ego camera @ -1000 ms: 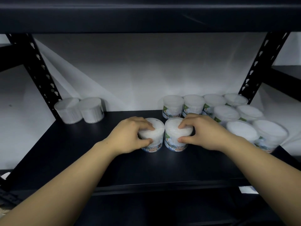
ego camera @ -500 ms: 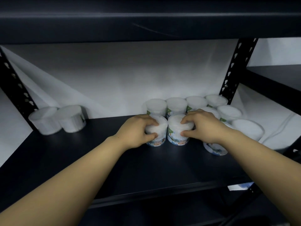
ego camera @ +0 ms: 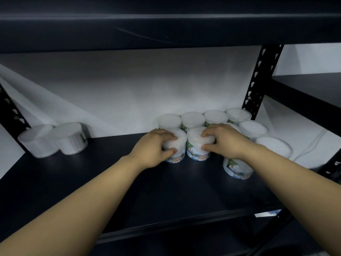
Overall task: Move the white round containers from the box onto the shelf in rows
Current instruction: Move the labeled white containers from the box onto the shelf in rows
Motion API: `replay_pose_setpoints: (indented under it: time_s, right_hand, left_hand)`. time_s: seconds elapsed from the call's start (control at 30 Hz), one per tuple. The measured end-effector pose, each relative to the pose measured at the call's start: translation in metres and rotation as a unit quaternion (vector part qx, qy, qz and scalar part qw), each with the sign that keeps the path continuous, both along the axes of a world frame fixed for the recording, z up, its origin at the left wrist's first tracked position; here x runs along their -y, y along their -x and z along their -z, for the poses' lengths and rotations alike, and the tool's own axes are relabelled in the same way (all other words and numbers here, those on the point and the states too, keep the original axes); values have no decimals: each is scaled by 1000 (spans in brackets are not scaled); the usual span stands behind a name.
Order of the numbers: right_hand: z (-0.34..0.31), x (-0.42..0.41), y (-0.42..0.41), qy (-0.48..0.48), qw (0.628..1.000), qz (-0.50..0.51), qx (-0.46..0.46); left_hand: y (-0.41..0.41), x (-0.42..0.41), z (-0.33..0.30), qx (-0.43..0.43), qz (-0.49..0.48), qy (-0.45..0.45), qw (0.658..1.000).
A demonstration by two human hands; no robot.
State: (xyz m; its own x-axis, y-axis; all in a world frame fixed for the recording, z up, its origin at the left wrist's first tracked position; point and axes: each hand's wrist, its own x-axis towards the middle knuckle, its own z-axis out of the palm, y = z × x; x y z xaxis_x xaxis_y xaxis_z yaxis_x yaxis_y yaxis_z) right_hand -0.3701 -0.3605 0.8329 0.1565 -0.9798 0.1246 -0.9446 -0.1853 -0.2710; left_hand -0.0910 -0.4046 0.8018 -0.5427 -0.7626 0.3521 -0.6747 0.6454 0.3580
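Note:
Two white round containers stand side by side on the black shelf [ego camera: 92, 178]. My left hand [ego camera: 153, 146] grips the left container [ego camera: 178, 145] from its left side. My right hand [ego camera: 227, 140] grips the right container [ego camera: 196, 145] from its right side. Both bear a coloured "Cotton Buds" label. Right behind them a back row of several containers [ego camera: 192, 119] lines the white wall. More containers [ego camera: 253, 128] stand at the right, one [ego camera: 235, 168] partly hidden under my right forearm. The box is out of view.
Two more white containers [ego camera: 53, 139] stand apart at the shelf's far left, by a black perforated upright. Another upright [ego camera: 258, 84] rises at the back right. The upper shelf board [ego camera: 166, 24] hangs low overhead. A neighbouring shelf [ego camera: 313, 85] lies to the right.
Both hands have slid the two containers back along the shelf until they sit just in front of the back row. The camera has turned to the right.

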Motion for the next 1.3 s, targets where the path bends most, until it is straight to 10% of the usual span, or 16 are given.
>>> replay_pose_setpoints:
  time_s: [1.3]
  right_hand:
    - [-6,-1,-1,-12,1000,8,-22]
  left_hand:
    - [9,-7,-5,15,-18,1,1000]
